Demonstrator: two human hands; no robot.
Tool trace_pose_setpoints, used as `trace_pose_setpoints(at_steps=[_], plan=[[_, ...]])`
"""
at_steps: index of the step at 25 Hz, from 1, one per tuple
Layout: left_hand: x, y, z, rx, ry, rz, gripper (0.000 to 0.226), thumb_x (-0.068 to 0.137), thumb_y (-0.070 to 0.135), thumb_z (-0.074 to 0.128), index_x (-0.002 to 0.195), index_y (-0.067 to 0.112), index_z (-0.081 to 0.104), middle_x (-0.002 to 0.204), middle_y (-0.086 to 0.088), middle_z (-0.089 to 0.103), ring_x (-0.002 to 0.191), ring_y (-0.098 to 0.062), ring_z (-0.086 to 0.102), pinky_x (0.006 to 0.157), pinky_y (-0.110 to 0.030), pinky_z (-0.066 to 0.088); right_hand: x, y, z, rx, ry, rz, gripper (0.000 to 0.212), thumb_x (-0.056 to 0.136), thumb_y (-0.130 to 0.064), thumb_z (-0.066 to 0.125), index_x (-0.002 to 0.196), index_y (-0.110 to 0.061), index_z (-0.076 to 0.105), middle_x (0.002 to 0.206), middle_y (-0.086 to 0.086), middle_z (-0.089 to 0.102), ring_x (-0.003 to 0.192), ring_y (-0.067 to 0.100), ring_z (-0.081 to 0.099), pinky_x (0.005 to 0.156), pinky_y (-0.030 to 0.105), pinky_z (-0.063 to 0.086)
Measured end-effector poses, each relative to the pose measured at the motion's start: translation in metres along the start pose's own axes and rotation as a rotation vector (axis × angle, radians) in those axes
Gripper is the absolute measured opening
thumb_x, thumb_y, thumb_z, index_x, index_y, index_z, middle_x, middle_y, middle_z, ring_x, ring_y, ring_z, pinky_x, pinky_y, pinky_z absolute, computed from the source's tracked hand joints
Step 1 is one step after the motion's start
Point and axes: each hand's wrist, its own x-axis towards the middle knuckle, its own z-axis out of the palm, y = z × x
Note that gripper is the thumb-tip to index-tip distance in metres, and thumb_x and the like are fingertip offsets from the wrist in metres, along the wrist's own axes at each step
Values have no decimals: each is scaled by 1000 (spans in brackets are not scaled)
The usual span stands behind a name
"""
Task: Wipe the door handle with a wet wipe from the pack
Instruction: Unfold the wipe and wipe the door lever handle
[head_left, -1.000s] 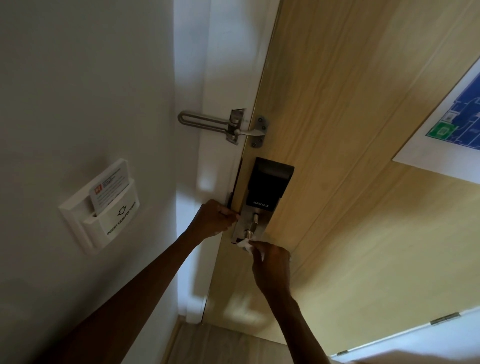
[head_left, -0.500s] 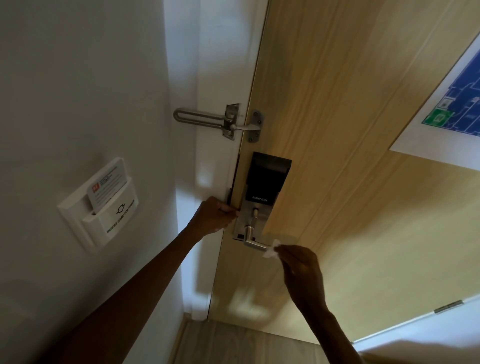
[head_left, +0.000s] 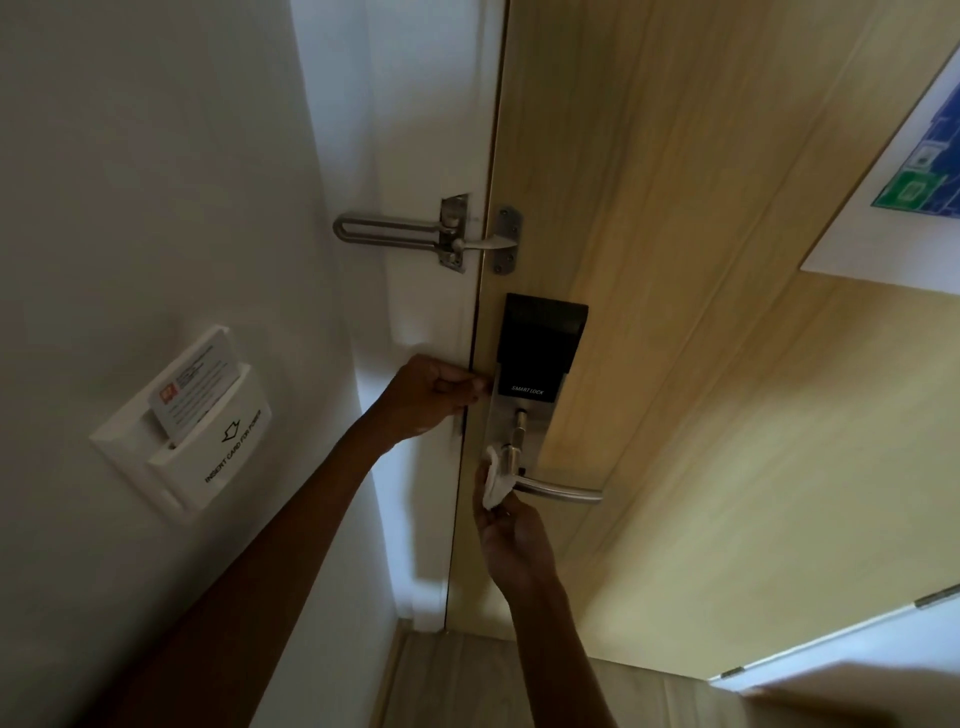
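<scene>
The right hand (head_left: 511, 540) reaches up from the bottom of the view, its fingers pinched together on a crumpled white wipe (head_left: 493, 480) that rises just above the fingertips. The wipe presses against the inner end of the metal door handle (head_left: 553, 488), where the lever meets its round stem, and the rest of the lever runs away to the right of the fingers, bare and level. Up and to the left of that hand, the left hand (head_left: 434, 395) is curled nearly closed at the edge of the wooden door (head_left: 701, 260), its fingertips at the seam beside the lock plate; whether they grip anything there cannot be told. Just right of those fingers sits the silver plate with a small thumb-turn, and above it the black lock box (head_left: 537, 348) marked SMART LOCK. Well to the left of the left forearm, on the white wall (head_left: 156, 182), a white card holder (head_left: 187, 431) has one key card (head_left: 195, 387) standing in its slot, the card's top half sticking out above the pocket. Higher than both hands, a metal swing latch (head_left: 431, 236) bridges the white frame and the door. Far to the upper right of the fingers, a white sheet with a blue and green floor plan (head_left: 914, 176) is fixed to the door.
</scene>
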Motion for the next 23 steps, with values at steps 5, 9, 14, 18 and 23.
trace_pose_setpoints(at_steps=[5, 9, 14, 18, 23], plan=[[-2, -6, 0, -40, -14, 18, 15, 87, 20, 67, 93, 31, 75, 94, 0, 76, 100, -16, 70, 88, -29, 56, 3, 12, 9, 388, -8, 105, 48, 86, 11, 53, 133, 2, 49, 123, 22, 63, 107, 29, 66, 76, 36, 60], [2, -8, 1, -61, 4, 25, 18, 88, 16, 66, 91, 32, 75, 89, 6, 77, 95, -11, 72, 88, -29, 56, 4, 8, 12, 531, 20, 103, 39, 96, 3, 40, 134, 2, 48, 124, 27, 61, 103, 32, 67, 82, 33, 58], [0, -9, 4, -73, 6, 27, 18, 89, 14, 64, 93, 29, 74, 80, 14, 77, 87, -1, 72, 78, -17, 56, 2, -5, 3, 748, 29, 357, 68, 93, -45, 40, 134, 9, 42, 133, 26, 53, 121, 35, 54, 104, 32, 43], [-2, -8, 4, -86, 8, 27, 16, 88, 15, 65, 100, 21, 74, 88, 8, 75, 87, -1, 72, 75, -14, 55, -6, -12, -4, 797, 58, 391, 74, 93, -53, 36, 135, 7, 40, 130, 27, 55, 116, 33, 57, 101, 34, 45], [-2, -8, 5, -44, 20, 44, 17, 88, 15, 65, 104, 17, 72, 104, -14, 74, 99, -18, 71, 88, -29, 55, 1, -20, 7, 702, 102, 360, 64, 95, -44, 39, 133, 7, 43, 125, 29, 58, 117, 32, 56, 102, 32, 44]])
